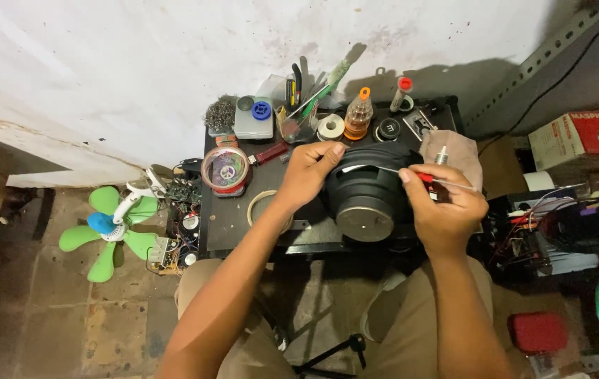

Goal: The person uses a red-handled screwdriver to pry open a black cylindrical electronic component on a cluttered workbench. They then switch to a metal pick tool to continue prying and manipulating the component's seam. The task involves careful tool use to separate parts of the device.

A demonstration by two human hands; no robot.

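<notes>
A black loudspeaker (368, 200) lies magnet side up on a small black table (226, 221) in front of me. My left hand (308, 170) grips its far left rim and pinches a thin white strip that runs across the top. My right hand (444, 208) is closed on a slim tool with a red handle (426, 178) and a thin metal shaft, held at the speaker's right edge. My knees in tan trousers show below the table.
The table's back holds a round tin (226, 170), a tape roll (266, 208), an orange-capped bottle (359, 116), a solder spool (330, 127) and a cup of tools (301, 105). A green fan (111, 226) and circuit boards (180, 231) lie left; a beige cloth (457, 154), wires and boxes right.
</notes>
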